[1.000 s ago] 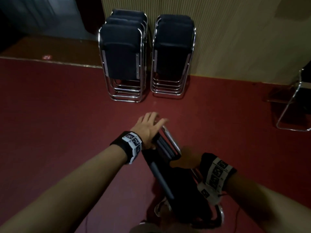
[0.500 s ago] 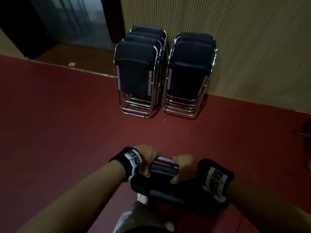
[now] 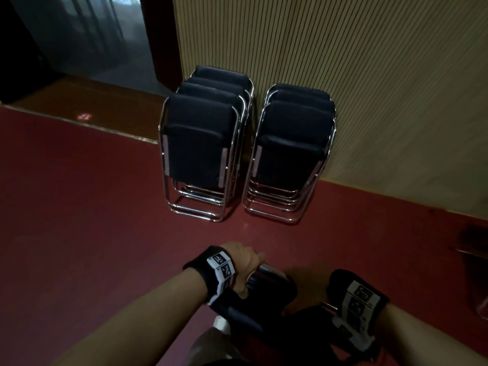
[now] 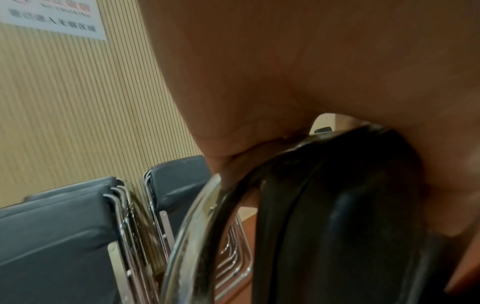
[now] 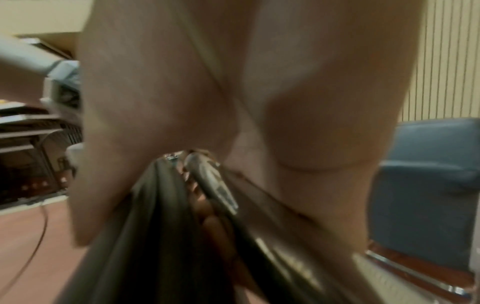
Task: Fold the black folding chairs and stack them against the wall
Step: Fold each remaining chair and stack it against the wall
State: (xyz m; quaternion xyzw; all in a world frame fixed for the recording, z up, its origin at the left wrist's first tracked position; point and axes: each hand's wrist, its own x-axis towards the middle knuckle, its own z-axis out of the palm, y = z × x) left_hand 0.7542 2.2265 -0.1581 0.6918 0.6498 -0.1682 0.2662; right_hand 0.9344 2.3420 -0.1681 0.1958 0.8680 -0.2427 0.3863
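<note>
I hold a folded black chair (image 3: 266,291) with a chrome frame upright in front of me, low in the head view. My left hand (image 3: 244,262) grips its top left corner, and my right hand (image 3: 306,294) grips the top right side. In the left wrist view the chrome tube (image 4: 197,230) and black pad (image 4: 337,205) pass under my palm. The right wrist view shows my fingers wrapped round the frame (image 5: 215,185). Two stacks of folded black chairs lean against the ribbed wall (image 3: 369,75): the left stack (image 3: 198,143) and the right stack (image 3: 290,151).
Red carpet (image 3: 79,220) lies between me and the stacks. A dark doorway (image 3: 79,35) with a brown threshold opens at the left of the wall. Part of another chrome chair frame (image 3: 475,257) shows at the right edge. A white sign (image 4: 52,16) hangs on the wall.
My left hand went from reaching flat over the chair's top to gripping it. I have moved closer to the stacks with the folded chair held in both hands.
</note>
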